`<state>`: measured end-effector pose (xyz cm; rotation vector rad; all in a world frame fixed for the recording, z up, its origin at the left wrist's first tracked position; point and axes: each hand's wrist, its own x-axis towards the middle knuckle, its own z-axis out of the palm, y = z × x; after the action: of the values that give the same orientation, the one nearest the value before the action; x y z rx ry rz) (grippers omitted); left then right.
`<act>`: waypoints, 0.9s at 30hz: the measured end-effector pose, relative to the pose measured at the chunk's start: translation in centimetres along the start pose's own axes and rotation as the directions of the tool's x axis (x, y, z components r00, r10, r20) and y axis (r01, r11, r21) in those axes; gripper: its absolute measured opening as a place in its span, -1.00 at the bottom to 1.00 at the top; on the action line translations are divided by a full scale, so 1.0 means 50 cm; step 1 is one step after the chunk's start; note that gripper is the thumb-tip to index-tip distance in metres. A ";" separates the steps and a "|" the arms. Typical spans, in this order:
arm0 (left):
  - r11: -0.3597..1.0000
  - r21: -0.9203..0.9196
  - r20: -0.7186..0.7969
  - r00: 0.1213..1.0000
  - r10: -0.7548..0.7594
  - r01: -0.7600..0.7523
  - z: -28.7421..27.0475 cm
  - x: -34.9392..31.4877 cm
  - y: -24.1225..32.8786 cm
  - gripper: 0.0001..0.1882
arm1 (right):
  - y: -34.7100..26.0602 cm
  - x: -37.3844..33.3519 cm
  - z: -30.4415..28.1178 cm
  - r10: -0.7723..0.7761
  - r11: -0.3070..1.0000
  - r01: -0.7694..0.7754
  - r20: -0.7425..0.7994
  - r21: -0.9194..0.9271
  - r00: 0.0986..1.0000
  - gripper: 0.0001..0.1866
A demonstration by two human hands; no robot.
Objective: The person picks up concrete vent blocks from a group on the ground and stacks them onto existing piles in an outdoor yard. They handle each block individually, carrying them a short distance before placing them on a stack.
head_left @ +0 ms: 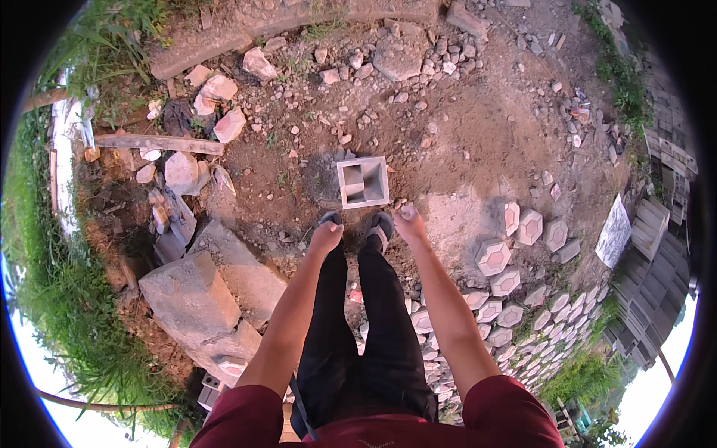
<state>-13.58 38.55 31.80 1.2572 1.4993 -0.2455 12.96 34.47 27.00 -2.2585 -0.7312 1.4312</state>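
Note:
A grey hollow concrete block (386, 181) stands on the dirt just ahead of my feet, its openings facing up and a thin wall dividing the inside. My left hand (326, 237) hangs near my left shoe, lower and to the left of the block, with its fingers curled in and nothing seen in them. To the block's lower right is my right hand (408, 224), also with curled fingers and nothing visible in it. Neither hand appears to touch the block.
Hexagonal paving blocks (494, 257) lie at the right and spread behind me. Large broken concrete slabs (190, 295) rest at the left, below a wooden plank (160, 143). Rubble (399, 58) covers the far ground. Stacked grey blocks (650, 276) stand far right.

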 end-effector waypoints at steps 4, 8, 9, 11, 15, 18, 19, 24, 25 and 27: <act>0.951 -0.280 -0.329 0.944 0.034 -0.132 0.120 0.268 -0.043 -0.59 | 0.152 0.200 0.138 -0.042 0.998 0.044 0.037 -0.054 0.998 -0.59; 0.942 -0.290 -0.563 0.826 -0.027 -0.167 0.185 0.434 -0.177 -0.47 | 0.139 0.309 0.364 -0.324 0.937 0.342 -0.189 0.067 0.927 -0.52; 0.937 -0.327 -0.495 0.867 -0.060 -0.122 0.225 0.462 -0.160 -0.44 | 0.168 0.349 0.365 -0.291 0.935 0.318 -0.170 0.158 0.941 -0.43; 0.936 -0.325 -0.389 0.921 -0.001 -0.137 0.250 0.500 -0.199 -0.38 | 0.171 0.376 0.419 -0.277 0.954 0.291 -0.158 0.069 0.948 -0.45; 0.701 -0.637 -0.319 0.938 0.139 -0.321 0.255 0.538 -0.271 -0.30 | 0.164 0.372 0.500 -0.363 0.894 0.277 -0.205 -0.351 0.909 -0.37; 0.571 -0.812 -0.167 0.986 -0.027 -0.122 0.255 0.510 -0.278 -0.30 | 0.167 0.380 0.502 -0.166 0.964 0.123 -0.171 -0.236 0.971 -0.42; 0.517 -0.853 -0.110 0.992 -0.061 -0.063 0.249 0.503 -0.268 -0.29 | 0.167 0.388 0.495 -0.106 0.971 0.069 -0.154 -0.228 0.982 -0.44; 0.557 -0.830 -0.067 0.997 -0.041 -0.033 0.208 0.449 -0.284 -0.31 | 0.137 0.330 0.427 -0.153 0.973 0.116 -0.182 -0.199 0.971 -0.58; 0.495 -0.869 -0.061 0.991 -0.116 0.005 0.215 0.436 -0.260 -0.34 | 0.139 0.307 0.399 -0.155 0.974 0.118 -0.190 -0.193 0.970 -0.58; 0.356 -0.931 -0.014 0.967 -0.255 0.080 0.235 0.388 -0.211 -0.37 | 0.144 0.236 0.350 -0.206 0.974 0.178 -0.219 -0.141 0.954 -0.60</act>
<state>-11.58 36.63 6.93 0.1590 1.5105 0.5681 2.85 36.39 7.20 -2.3185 -0.9508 1.0377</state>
